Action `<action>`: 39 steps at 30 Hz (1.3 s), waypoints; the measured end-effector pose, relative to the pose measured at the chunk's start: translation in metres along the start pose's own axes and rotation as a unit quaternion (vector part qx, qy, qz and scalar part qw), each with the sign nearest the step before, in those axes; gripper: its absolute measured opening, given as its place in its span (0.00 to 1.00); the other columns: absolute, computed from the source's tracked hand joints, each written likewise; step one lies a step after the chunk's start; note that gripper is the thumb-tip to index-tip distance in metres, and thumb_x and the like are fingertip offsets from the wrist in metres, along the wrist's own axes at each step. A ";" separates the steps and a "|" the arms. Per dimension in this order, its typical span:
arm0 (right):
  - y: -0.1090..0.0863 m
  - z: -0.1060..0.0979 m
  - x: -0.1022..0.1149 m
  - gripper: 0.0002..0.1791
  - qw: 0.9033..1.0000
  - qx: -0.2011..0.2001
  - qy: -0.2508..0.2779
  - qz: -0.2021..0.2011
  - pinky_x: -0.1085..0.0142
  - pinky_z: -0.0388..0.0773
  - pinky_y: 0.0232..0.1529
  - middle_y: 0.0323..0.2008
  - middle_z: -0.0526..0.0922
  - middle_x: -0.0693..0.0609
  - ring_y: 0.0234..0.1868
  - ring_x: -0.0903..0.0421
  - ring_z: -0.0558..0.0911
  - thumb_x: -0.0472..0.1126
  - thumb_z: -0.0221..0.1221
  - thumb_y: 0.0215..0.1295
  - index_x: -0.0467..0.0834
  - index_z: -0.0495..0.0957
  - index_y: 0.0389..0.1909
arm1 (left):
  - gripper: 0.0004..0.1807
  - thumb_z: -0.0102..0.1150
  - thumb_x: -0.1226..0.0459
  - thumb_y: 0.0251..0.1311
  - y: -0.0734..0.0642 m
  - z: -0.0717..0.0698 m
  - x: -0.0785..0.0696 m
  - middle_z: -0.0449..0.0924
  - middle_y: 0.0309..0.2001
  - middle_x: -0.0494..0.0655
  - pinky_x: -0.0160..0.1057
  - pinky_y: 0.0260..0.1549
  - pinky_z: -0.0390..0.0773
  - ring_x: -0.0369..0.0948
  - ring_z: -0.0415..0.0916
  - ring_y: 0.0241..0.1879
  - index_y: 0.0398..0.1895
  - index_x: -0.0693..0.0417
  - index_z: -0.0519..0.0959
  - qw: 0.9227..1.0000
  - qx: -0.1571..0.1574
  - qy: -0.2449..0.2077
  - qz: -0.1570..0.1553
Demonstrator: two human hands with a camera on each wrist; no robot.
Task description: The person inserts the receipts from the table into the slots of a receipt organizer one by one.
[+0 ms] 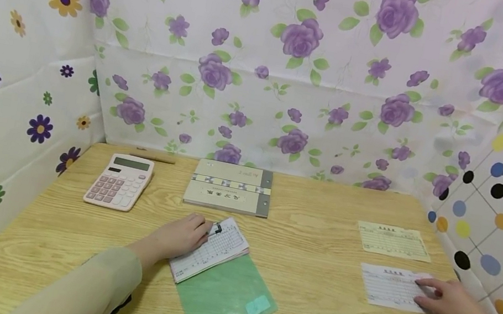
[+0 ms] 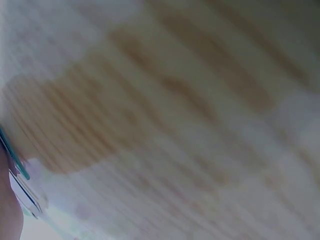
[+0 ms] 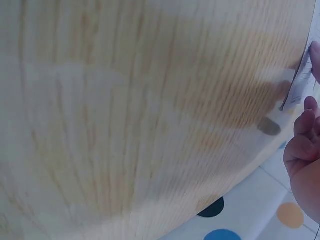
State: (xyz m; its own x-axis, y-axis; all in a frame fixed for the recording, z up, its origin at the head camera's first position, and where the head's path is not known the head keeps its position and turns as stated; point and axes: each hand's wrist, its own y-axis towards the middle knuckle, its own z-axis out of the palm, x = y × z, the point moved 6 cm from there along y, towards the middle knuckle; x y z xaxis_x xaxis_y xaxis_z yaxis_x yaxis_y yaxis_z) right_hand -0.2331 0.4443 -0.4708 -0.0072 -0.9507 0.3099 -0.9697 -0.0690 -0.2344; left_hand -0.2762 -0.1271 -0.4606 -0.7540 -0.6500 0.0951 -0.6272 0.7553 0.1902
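In the head view my left hand (image 1: 184,235) grips the left edge of a stack of printed forms (image 1: 217,249), fingers bent beside a black clip (image 1: 216,229). The stack lies slantwise on a green folder (image 1: 221,300) with a pale blue label. What the thumb does is hidden. On the right, the index finger and thumb of my right hand (image 1: 448,303) touch the right part of a white printed slip (image 1: 390,288), spread apart on it. The right wrist view catches this hand (image 3: 305,155) at its edge, other fingers curled in.
A yellowish slip (image 1: 393,241) lies just behind the white one. Farther back are a grey-and-beige account book (image 1: 228,186), a pink calculator (image 1: 119,182) and a thin brown stick (image 1: 152,158). Patterned cloths (image 1: 262,97) enclose the wooden table (image 1: 310,280) at back and sides.
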 end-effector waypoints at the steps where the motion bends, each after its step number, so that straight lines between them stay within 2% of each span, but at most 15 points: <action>1: 0.001 0.001 0.001 0.41 1.000 -0.001 0.003 0.001 0.53 0.67 0.34 0.38 0.70 0.39 0.36 0.46 0.68 0.65 0.61 0.52 0.37 0.73 0.57 | 0.17 0.48 0.61 0.68 0.000 0.000 0.000 0.68 0.39 0.46 0.38 0.38 0.72 0.40 0.66 0.38 0.55 0.59 0.71 1.000 0.000 0.000 0.000; 9: 0.004 0.008 0.014 0.45 0.999 -0.031 -0.013 -0.005 0.61 0.62 0.29 0.33 0.69 0.45 0.33 0.49 0.67 0.70 0.60 0.48 0.39 0.72 0.57 | 0.16 0.46 0.60 0.69 -0.001 0.003 0.002 0.68 0.41 0.46 0.38 0.41 0.73 0.40 0.67 0.40 0.55 0.58 0.70 1.000 0.008 -0.005 -0.007; 16: 0.004 0.006 0.026 0.45 1.000 -0.019 -0.018 0.009 0.51 0.68 0.32 0.38 0.68 0.35 0.33 0.45 0.69 0.72 0.58 0.49 0.40 0.72 0.57 | 0.16 0.46 0.60 0.69 0.000 0.004 0.003 0.68 0.41 0.46 0.38 0.41 0.72 0.40 0.66 0.40 0.54 0.57 0.71 1.000 0.010 -0.002 -0.006; 22: 0.006 0.005 0.031 0.43 1.000 -0.024 -0.018 0.004 0.43 0.70 0.38 0.39 0.74 0.32 0.39 0.40 0.73 0.70 0.58 0.51 0.39 0.72 0.55 | 0.17 0.47 0.60 0.69 0.000 0.000 0.003 0.69 0.41 0.47 0.39 0.41 0.73 0.41 0.67 0.40 0.55 0.59 0.71 1.000 0.012 -0.008 -0.011; 26: 0.005 0.005 0.034 0.41 1.000 -0.019 -0.003 -0.003 0.42 0.70 0.40 0.40 0.76 0.30 0.40 0.39 0.76 0.67 0.59 0.53 0.37 0.72 0.55 | 0.17 0.47 0.60 0.69 0.000 -0.002 0.002 0.69 0.42 0.47 0.39 0.42 0.73 0.41 0.67 0.41 0.56 0.59 0.70 1.000 0.021 -0.008 -0.018; 30: 0.004 0.009 0.034 0.41 1.000 -0.008 0.022 0.009 0.41 0.69 0.41 0.42 0.75 0.28 0.42 0.37 0.76 0.66 0.59 0.54 0.37 0.69 0.56 | 0.18 0.47 0.60 0.69 0.000 -0.003 0.001 0.69 0.41 0.47 0.39 0.41 0.73 0.41 0.67 0.41 0.56 0.59 0.70 1.000 0.022 -0.008 -0.017; 35: 0.002 0.012 0.034 0.42 0.998 -0.022 0.049 0.017 0.39 0.67 0.44 0.45 0.74 0.26 0.44 0.35 0.74 0.66 0.60 0.53 0.34 0.69 0.56 | 0.17 0.46 0.60 0.69 -0.001 -0.002 0.000 0.69 0.41 0.47 0.39 0.41 0.73 0.41 0.67 0.41 0.56 0.59 0.71 1.000 0.024 -0.007 -0.018; 39: 0.002 0.012 0.034 0.41 0.997 -0.045 0.061 0.019 0.37 0.64 0.48 0.49 0.70 0.23 0.49 0.30 0.70 0.63 0.61 0.54 0.33 0.70 0.56 | 0.17 0.46 0.60 0.69 -0.001 0.000 0.001 0.68 0.41 0.47 0.39 0.41 0.73 0.41 0.67 0.41 0.56 0.58 0.70 0.999 0.023 -0.011 -0.021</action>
State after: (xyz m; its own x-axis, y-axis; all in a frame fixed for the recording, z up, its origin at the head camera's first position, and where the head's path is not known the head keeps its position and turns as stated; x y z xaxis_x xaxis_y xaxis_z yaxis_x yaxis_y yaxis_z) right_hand -0.2323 0.4079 -0.4717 -0.0690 -0.9076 0.4141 -0.9861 -0.0010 -0.1663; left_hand -0.2763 -0.1285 -0.4603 -0.7310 -0.6791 0.0663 -0.6658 0.7312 0.1484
